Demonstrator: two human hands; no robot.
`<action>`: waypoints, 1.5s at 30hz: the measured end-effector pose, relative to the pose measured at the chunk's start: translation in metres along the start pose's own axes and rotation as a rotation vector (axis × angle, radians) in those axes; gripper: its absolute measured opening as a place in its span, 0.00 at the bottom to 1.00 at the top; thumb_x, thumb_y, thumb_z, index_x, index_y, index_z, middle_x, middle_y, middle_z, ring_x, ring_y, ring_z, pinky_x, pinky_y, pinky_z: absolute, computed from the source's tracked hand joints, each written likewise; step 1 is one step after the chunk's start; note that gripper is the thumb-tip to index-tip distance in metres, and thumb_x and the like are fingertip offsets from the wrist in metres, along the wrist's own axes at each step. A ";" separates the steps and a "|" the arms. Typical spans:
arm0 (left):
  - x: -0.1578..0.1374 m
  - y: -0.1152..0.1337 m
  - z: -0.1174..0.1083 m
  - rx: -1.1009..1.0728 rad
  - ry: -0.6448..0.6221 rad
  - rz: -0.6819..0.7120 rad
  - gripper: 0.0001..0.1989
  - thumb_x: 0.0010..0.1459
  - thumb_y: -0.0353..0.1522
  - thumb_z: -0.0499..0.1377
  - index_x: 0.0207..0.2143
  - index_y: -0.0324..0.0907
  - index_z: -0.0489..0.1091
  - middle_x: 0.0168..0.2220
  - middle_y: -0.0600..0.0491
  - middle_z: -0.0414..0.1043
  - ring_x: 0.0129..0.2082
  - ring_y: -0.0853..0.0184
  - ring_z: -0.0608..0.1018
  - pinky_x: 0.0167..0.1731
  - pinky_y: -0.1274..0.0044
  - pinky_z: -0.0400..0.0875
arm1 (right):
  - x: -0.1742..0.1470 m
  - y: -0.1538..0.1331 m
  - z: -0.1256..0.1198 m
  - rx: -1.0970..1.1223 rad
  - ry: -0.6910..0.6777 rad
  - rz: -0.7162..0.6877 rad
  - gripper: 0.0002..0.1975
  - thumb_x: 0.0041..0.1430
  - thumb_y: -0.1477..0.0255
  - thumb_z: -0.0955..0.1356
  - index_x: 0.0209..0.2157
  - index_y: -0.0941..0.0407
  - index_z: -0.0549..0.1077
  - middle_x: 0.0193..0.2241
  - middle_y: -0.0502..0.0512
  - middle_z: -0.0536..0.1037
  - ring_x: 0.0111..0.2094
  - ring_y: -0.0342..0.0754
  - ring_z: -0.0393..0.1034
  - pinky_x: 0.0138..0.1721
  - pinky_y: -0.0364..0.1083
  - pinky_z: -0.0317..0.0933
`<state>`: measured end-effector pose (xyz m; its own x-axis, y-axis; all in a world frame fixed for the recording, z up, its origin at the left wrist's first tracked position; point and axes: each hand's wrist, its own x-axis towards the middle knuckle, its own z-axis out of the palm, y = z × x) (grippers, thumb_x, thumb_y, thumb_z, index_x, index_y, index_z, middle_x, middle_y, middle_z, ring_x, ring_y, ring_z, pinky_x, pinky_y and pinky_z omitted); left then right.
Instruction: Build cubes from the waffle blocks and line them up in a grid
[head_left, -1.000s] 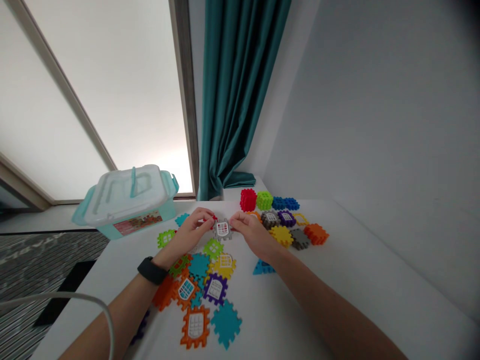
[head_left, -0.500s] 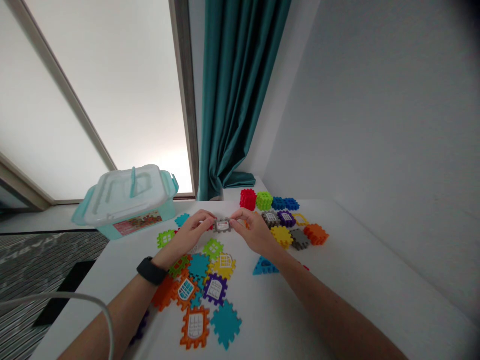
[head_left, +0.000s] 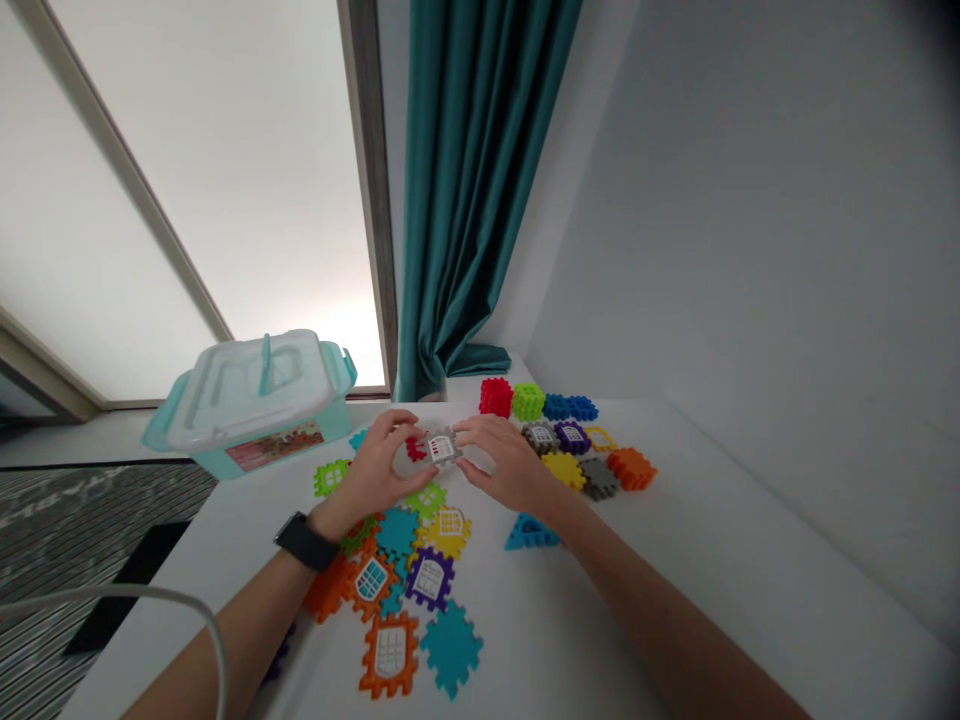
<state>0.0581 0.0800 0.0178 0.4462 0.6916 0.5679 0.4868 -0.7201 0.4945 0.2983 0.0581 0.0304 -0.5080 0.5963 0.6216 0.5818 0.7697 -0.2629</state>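
A grey toothed tile with a white window [head_left: 442,447] lies tilted between my two hands. My right hand [head_left: 506,460] grips its right edge, thumb below and fingers above. My left hand [head_left: 384,465] is spread, thumb and fingers apart, with its thumb tip close to the tile's lower left corner. A small red toothed piece [head_left: 415,449] shows between my left thumb and fingers; whether it joins the grey tile I cannot tell. Nearer to me lie a lime tile [head_left: 429,500], a yellow window tile [head_left: 450,531] and a purple window tile [head_left: 430,578].
A lidded plastic box [head_left: 259,400] stands at the back left. Toothed cubes, such as a red one [head_left: 496,398] and a lime one [head_left: 528,402], line the back right. A blue triangular piece [head_left: 531,532] lies under my right forearm. A cable [head_left: 172,594] crosses the lower left.
My left fingers have spread apart and moved slightly away from the grey tile. The tile has turned and shifted a little left. My right hand has moved slightly left with it.
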 end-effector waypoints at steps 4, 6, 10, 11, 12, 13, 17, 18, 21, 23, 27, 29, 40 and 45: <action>-0.005 -0.002 0.002 0.235 0.002 0.148 0.19 0.55 0.40 0.67 0.47 0.43 0.70 0.54 0.43 0.66 0.54 0.51 0.69 0.55 0.57 0.67 | -0.003 0.003 0.003 -0.029 -0.078 0.013 0.19 0.59 0.70 0.72 0.51 0.55 0.68 0.54 0.64 0.73 0.56 0.58 0.68 0.56 0.60 0.63; -0.005 -0.001 0.002 0.268 0.003 0.179 0.19 0.56 0.41 0.67 0.48 0.43 0.70 0.55 0.42 0.65 0.56 0.50 0.67 0.56 0.57 0.67 | -0.003 0.002 0.004 -0.038 -0.092 0.009 0.21 0.58 0.70 0.73 0.52 0.55 0.68 0.54 0.65 0.73 0.57 0.59 0.67 0.57 0.60 0.63; -0.005 0.000 0.003 0.265 0.013 0.197 0.20 0.57 0.40 0.66 0.49 0.43 0.69 0.57 0.41 0.63 0.58 0.50 0.66 0.57 0.57 0.66 | -0.003 0.000 0.007 -0.049 -0.081 -0.002 0.18 0.60 0.71 0.71 0.51 0.55 0.68 0.52 0.64 0.74 0.55 0.58 0.68 0.57 0.59 0.63; -0.005 0.000 0.003 0.261 0.018 0.197 0.20 0.57 0.40 0.66 0.49 0.43 0.69 0.57 0.41 0.63 0.58 0.50 0.66 0.57 0.57 0.66 | -0.003 0.000 0.007 -0.050 -0.075 -0.003 0.18 0.60 0.71 0.71 0.51 0.55 0.68 0.52 0.64 0.74 0.55 0.58 0.68 0.56 0.59 0.63; -0.005 0.000 0.002 0.257 0.021 0.196 0.20 0.57 0.40 0.66 0.49 0.43 0.69 0.57 0.41 0.63 0.58 0.50 0.66 0.57 0.57 0.67 | -0.003 -0.001 0.007 -0.050 -0.069 -0.001 0.17 0.60 0.71 0.71 0.51 0.54 0.68 0.52 0.63 0.74 0.55 0.58 0.68 0.56 0.59 0.63; -0.005 0.000 0.002 0.254 0.024 0.193 0.20 0.58 0.40 0.66 0.50 0.44 0.69 0.57 0.41 0.63 0.58 0.50 0.66 0.57 0.56 0.67 | -0.002 -0.001 0.007 -0.051 -0.065 0.002 0.17 0.60 0.71 0.71 0.51 0.54 0.68 0.52 0.63 0.74 0.55 0.58 0.68 0.56 0.59 0.63; -0.004 0.003 0.002 0.248 0.022 0.179 0.19 0.58 0.40 0.66 0.50 0.43 0.69 0.57 0.42 0.63 0.57 0.50 0.68 0.57 0.56 0.67 | -0.001 -0.002 0.001 -0.060 -0.075 0.015 0.16 0.59 0.71 0.72 0.49 0.55 0.70 0.50 0.63 0.74 0.53 0.58 0.68 0.55 0.59 0.62; -0.004 0.003 0.002 0.248 0.022 0.181 0.19 0.58 0.40 0.66 0.49 0.43 0.70 0.57 0.41 0.64 0.57 0.50 0.68 0.56 0.56 0.67 | -0.001 -0.002 -0.001 -0.056 -0.087 0.015 0.16 0.59 0.71 0.72 0.49 0.55 0.70 0.50 0.63 0.74 0.53 0.58 0.68 0.55 0.59 0.62; -0.005 0.006 0.004 0.243 0.021 0.183 0.20 0.57 0.41 0.66 0.49 0.43 0.70 0.56 0.41 0.64 0.56 0.50 0.69 0.55 0.56 0.68 | -0.001 -0.003 -0.008 -0.035 -0.127 0.012 0.16 0.59 0.71 0.72 0.48 0.55 0.70 0.49 0.62 0.74 0.53 0.57 0.68 0.55 0.58 0.62; -0.005 0.008 0.006 0.236 0.020 0.174 0.20 0.57 0.41 0.66 0.49 0.43 0.70 0.56 0.41 0.65 0.55 0.50 0.69 0.55 0.57 0.68 | -0.001 -0.004 -0.012 -0.024 -0.148 0.012 0.16 0.59 0.72 0.71 0.49 0.55 0.70 0.49 0.62 0.74 0.53 0.57 0.68 0.55 0.58 0.62; -0.005 0.014 0.010 0.231 0.010 0.149 0.20 0.57 0.41 0.66 0.49 0.43 0.69 0.56 0.42 0.65 0.54 0.52 0.70 0.53 0.59 0.69 | -0.004 -0.004 -0.020 -0.012 -0.172 0.017 0.17 0.60 0.73 0.71 0.51 0.54 0.70 0.51 0.61 0.74 0.55 0.57 0.67 0.57 0.58 0.62; -0.004 0.018 0.013 0.235 0.011 0.140 0.20 0.58 0.41 0.66 0.49 0.44 0.69 0.55 0.42 0.66 0.54 0.52 0.71 0.53 0.59 0.69 | -0.006 -0.004 -0.024 -0.014 -0.177 0.025 0.17 0.61 0.72 0.71 0.51 0.54 0.70 0.51 0.61 0.74 0.56 0.57 0.67 0.57 0.58 0.61; 0.017 0.034 0.039 0.198 0.013 0.189 0.18 0.60 0.42 0.63 0.49 0.44 0.69 0.53 0.43 0.67 0.54 0.52 0.71 0.52 0.60 0.68 | -0.029 0.012 -0.053 -0.025 -0.166 0.079 0.18 0.59 0.75 0.71 0.51 0.53 0.72 0.51 0.59 0.76 0.56 0.56 0.67 0.60 0.60 0.60; 0.033 0.045 0.055 0.153 -0.015 0.156 0.20 0.59 0.41 0.64 0.51 0.45 0.69 0.53 0.44 0.67 0.55 0.52 0.70 0.53 0.59 0.68 | -0.040 0.027 -0.072 -0.025 -0.120 0.126 0.17 0.58 0.74 0.71 0.50 0.53 0.72 0.50 0.58 0.77 0.55 0.56 0.68 0.58 0.59 0.61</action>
<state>0.1361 0.0739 0.0223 0.5358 0.5741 0.6192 0.5187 -0.8024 0.2951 0.3799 0.0382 0.0514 -0.5019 0.7116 0.4917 0.6600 0.6825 -0.3140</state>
